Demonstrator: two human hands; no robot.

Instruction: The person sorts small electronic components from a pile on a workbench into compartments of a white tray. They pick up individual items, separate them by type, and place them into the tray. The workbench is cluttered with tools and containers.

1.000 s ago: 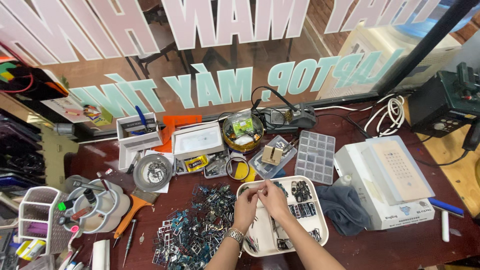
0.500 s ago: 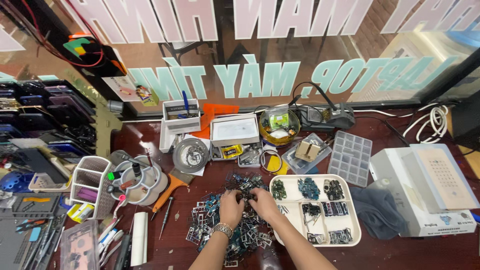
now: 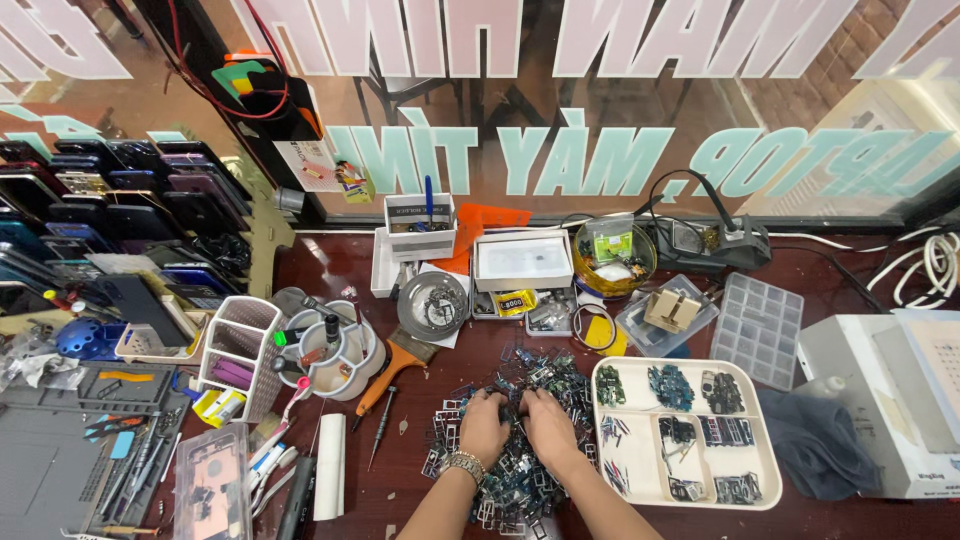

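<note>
Head view: two hands sorting a pile of small phone parts on a dark red bench.
Left hand [image 3: 484,425] and right hand [image 3: 549,423], fingers curled down, press side by side into the parts pile [image 3: 515,420]; a white compartment tray [image 3: 688,500] lies just beside it, rightward.

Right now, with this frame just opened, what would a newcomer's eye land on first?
Probably the two hands, left hand and right hand, side by side and dug into a dark heap of small electronic parts at the bench's near edge. Just right of them sits a white divided tray with parts sorted into its compartments. Far left, rows of dark phones line a display.
</note>
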